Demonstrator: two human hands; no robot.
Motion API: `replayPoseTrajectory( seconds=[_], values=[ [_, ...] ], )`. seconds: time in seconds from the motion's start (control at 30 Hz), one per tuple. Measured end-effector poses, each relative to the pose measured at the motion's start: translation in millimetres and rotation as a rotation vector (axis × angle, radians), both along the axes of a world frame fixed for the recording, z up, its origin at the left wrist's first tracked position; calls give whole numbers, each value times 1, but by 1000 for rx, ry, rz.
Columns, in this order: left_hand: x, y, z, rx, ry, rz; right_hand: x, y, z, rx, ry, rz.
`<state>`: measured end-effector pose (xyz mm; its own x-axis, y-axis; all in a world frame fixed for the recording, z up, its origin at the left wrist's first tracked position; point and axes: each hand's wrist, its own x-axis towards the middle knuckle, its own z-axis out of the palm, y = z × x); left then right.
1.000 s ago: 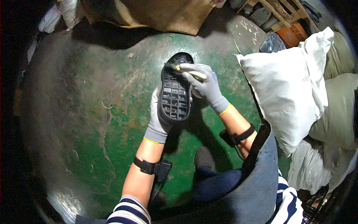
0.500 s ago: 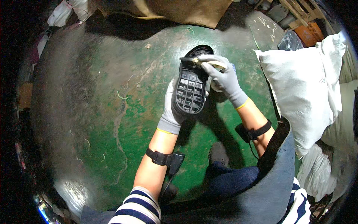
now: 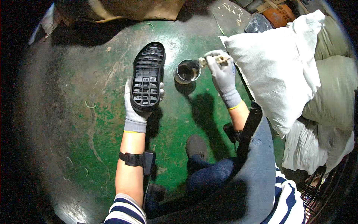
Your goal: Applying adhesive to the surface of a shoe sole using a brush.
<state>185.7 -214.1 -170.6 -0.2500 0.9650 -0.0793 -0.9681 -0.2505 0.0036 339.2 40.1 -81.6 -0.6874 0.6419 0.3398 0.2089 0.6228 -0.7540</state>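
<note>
My gloved left hand (image 3: 135, 108) is closed round the heel end of a black shoe sole (image 3: 146, 93), with fingertips showing along its right edge. The sole's hollow grid and ribbed forepart face up. In my gloved right hand (image 3: 220, 71) is a paintbrush (image 3: 212, 61), held by its pale wooden handle. Its dark bristles reach over the rim of a round metal can (image 3: 181, 79). Dark contents show inside the can, which stands to the right of the sole. Whether the bristles touch those contents I cannot tell.
Stuffed white sacks (image 3: 266, 74) lie at the right, with an orange box (image 3: 279, 15) behind. A brown sheet (image 3: 123, 10) hangs along the far edge. My shoe (image 3: 196, 146) rests on the green floor (image 3: 108, 149), and a dark apron (image 3: 238, 190) covers my lap.
The brush has left the sole, and my right hand has brought it over the can, which was mostly hidden before. The view has shifted, and the sole now appears farther left.
</note>
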Motion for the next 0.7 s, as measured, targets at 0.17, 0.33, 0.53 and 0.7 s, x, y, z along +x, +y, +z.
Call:
replayPoseTrajectory(
  seconds=[0.17, 0.33, 0.53, 0.7],
  values=[
    [6, 16, 21, -164, -41, 70, -2, -1, -45, 455, -260, 110],
    [9, 14, 41, -41, -181, 41, -6, 3, -80, 534, -370, 160],
    [10, 15, 35, 40, -197, 73, 12, 10, -68, 332, -299, -16],
    [6, 11, 32, 49, -150, 54, 3, -9, -28, -130, 22, -45]
  ],
)
